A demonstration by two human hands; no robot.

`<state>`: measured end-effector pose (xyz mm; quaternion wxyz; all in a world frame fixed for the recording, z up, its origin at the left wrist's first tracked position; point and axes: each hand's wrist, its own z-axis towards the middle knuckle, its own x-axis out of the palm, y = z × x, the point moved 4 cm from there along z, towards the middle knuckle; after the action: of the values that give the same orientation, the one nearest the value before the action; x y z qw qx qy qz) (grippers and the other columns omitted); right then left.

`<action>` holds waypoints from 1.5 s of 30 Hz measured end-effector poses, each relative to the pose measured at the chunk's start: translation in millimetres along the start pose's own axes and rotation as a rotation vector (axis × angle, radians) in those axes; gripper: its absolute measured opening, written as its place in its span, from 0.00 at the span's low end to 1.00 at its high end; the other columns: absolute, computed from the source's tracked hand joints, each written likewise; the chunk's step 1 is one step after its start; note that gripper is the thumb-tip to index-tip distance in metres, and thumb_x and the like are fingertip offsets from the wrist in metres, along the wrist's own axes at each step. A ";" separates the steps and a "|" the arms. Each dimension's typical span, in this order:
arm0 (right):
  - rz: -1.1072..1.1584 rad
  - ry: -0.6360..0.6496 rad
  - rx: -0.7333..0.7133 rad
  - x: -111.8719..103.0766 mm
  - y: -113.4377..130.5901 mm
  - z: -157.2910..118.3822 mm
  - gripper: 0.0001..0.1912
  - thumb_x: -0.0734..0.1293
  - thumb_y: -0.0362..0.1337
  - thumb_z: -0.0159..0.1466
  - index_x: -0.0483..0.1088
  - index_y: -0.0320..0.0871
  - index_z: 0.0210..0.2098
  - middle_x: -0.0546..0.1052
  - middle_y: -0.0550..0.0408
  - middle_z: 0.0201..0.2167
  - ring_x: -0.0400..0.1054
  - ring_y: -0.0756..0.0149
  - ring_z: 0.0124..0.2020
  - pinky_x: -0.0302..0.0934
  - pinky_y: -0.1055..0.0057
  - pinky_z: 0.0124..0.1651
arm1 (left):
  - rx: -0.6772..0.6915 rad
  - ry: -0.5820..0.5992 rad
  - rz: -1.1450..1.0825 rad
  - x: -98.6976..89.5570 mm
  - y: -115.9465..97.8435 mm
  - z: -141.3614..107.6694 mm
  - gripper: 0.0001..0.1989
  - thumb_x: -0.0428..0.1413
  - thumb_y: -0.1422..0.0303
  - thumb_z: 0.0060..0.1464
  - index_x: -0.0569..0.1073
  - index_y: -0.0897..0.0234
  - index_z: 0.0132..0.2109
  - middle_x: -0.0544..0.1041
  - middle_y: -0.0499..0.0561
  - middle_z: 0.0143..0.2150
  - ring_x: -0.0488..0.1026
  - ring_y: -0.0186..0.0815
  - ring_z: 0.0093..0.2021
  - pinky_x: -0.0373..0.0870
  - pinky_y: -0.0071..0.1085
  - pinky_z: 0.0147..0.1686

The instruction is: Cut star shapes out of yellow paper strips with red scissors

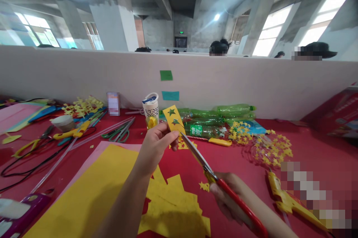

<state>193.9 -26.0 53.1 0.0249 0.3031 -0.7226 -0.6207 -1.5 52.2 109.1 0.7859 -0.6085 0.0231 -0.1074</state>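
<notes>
Between the thumb and fingers of my left hand (160, 142) is a strip of yellow paper (171, 113) with star-shaped holes cut through it. My right hand (228, 195) grips a pair of red-handled scissors (201, 161), their blade tips meeting the lower edge of the strip. Whether the blades are parted is hard to make out. Beneath my hands, yellow paper scraps (173, 204) overlap on the red table. A few small yellow stars (204, 186) lie beside my right hand, and more cut yellow pieces (187, 144) sit behind the strip.
Green plastic bottles (207, 120) lie along the white partition (84, 70). Star-covered wire bundles (272, 148) and a yellow glue gun (288, 200) are at right. Large yellow paper (92, 189), another glue gun (75, 132), green-handled scissors (119, 132) and a purple power strip (28, 212) occupy the left.
</notes>
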 end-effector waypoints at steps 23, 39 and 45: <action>-0.082 -0.048 -0.195 -3.2 14.0 -9.1 0.26 0.54 0.57 0.66 0.57 0.44 0.22 0.63 0.60 0.16 0.56 0.74 0.16 0.48 0.76 0.19 | 0.050 0.023 0.124 21.2 -2.7 -6.6 0.16 0.54 0.69 0.56 0.68 0.64 0.21 0.69 0.46 0.21 0.68 0.30 0.27 0.65 0.28 0.31; 0.055 -0.071 -0.124 3.7 9.5 -6.7 0.29 0.53 0.64 0.63 0.56 0.44 0.23 0.61 0.63 0.14 0.51 0.76 0.13 0.45 0.78 0.16 | 0.053 0.030 0.166 21.1 -5.6 -8.4 0.15 0.53 0.66 0.56 0.67 0.63 0.21 0.68 0.47 0.20 0.68 0.32 0.26 0.65 0.29 0.30; 0.118 -0.123 -0.094 9.0 11.4 -6.2 0.30 0.54 0.66 0.60 0.57 0.44 0.22 0.61 0.64 0.12 0.51 0.77 0.12 0.45 0.78 0.16 | 0.010 -0.026 0.229 23.5 -7.6 -10.3 0.17 0.53 0.66 0.55 0.66 0.63 0.20 0.69 0.49 0.22 0.69 0.34 0.28 0.66 0.29 0.30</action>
<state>184.5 -35.2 61.8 0.0309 0.2199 -0.7094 -0.6689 18.6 36.0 116.0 0.7963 -0.5993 0.0816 -0.0094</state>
